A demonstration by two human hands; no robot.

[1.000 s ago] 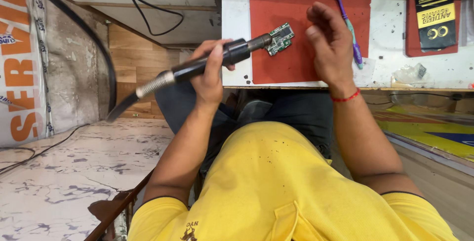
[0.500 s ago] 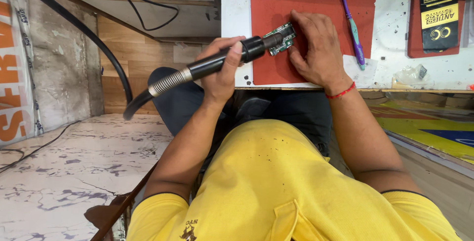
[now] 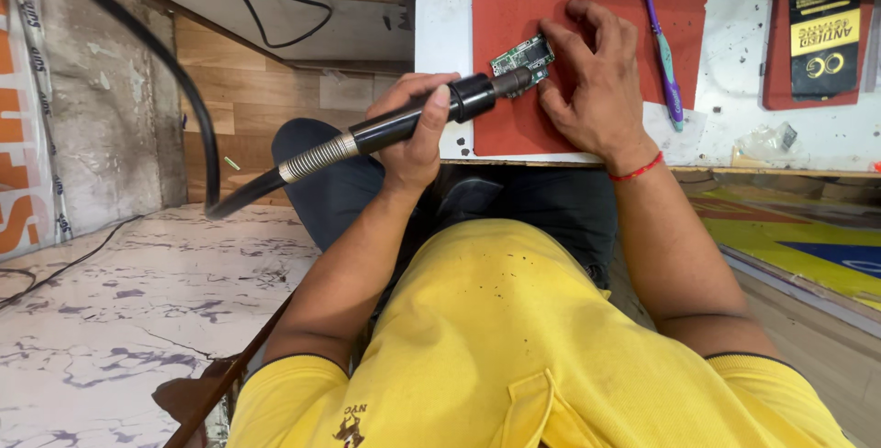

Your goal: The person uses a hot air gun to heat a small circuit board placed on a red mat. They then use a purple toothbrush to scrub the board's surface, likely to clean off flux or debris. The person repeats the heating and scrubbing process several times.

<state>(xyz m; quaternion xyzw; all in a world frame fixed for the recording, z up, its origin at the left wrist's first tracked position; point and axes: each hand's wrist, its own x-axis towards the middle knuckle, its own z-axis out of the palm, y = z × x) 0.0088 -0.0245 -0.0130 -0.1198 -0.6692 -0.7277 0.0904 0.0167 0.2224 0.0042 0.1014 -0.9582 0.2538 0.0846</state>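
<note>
1. 2 hands are at work over a red mat (image 3: 587, 7) on a white bench (image 3: 440, 53).
2. The left hand (image 3: 413, 131) is closed around the black handle of a hot-air tool (image 3: 413, 119), with its nozzle resting at the near edge of a small green circuit board (image 3: 521, 55).
3. The board lies on the mat; the right hand (image 3: 592, 85) pins it there, fingers (image 3: 560, 44) bent and pressing its right side, gripping nothing.
4. A purple toothbrush (image 3: 663, 53) lies just beside the right hand; a black and gold packet (image 3: 824, 39) sits well apart.
5. Risk: those fingers sit just beside the nozzle, so heat could burn them.
6. Risk: the tool's hose (image 3: 174, 90) loops off the bench; its drag could pull the nozzle off the board.
7. Risk: lingering heat could scorch the mat.
</note>
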